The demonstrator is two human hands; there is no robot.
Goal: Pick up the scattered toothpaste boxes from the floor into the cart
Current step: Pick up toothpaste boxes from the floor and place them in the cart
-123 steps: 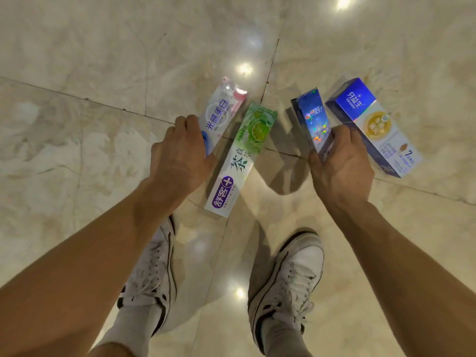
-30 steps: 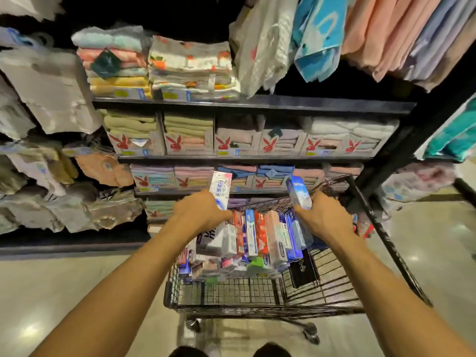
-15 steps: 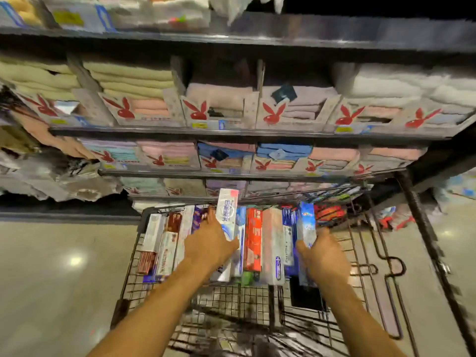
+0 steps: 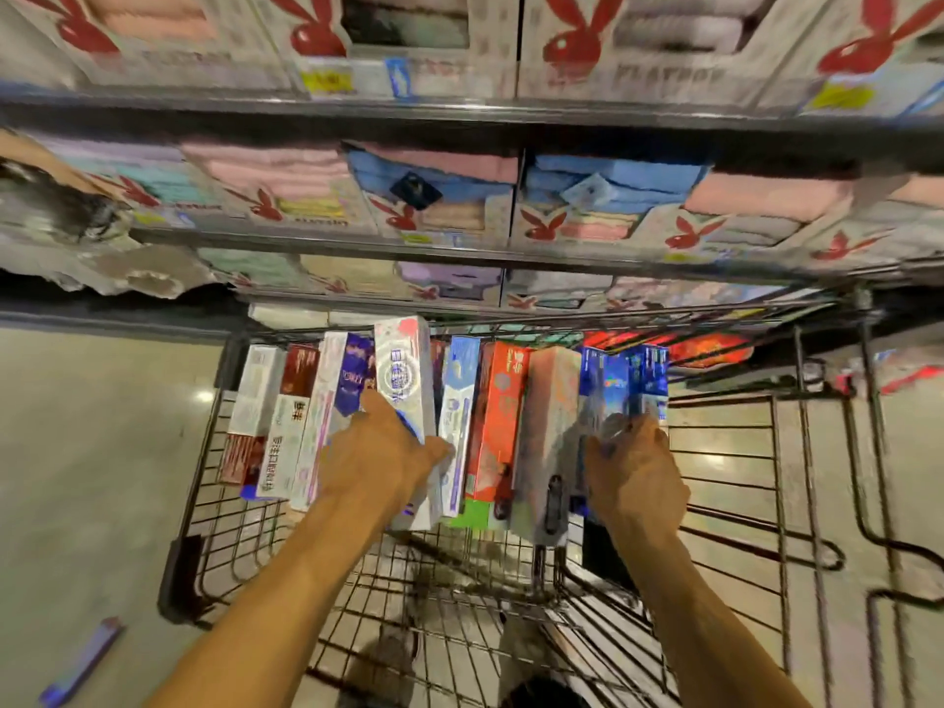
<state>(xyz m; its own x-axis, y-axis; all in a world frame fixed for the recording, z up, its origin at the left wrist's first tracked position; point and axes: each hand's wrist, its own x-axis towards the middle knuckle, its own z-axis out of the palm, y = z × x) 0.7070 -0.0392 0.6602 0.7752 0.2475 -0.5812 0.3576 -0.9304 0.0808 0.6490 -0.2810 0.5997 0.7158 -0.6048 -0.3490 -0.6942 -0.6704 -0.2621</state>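
My left hand (image 4: 378, 452) grips a long white-and-silver toothpaste carton (image 4: 403, 370) by its lower half, thumb hooked on its right edge. The carton stands in the row of cartons inside the black wire shopping cart (image 4: 725, 454). My right hand (image 4: 633, 472) curls round the lower part of a glossy blue toothpaste carton (image 4: 647, 375) at the right end of that row. Between the two stand a pale blue carton (image 4: 459, 396), an orange-red carton (image 4: 500, 411) and a pinkish-white carton (image 4: 549, 426), packed side by side. A slim purple box (image 4: 81, 661) lies on the beige polished floor (image 4: 92, 452), well apart to the cart's left. Beyond the cart, dark metal shelves (image 4: 459, 112) carry folded towels, blurred.
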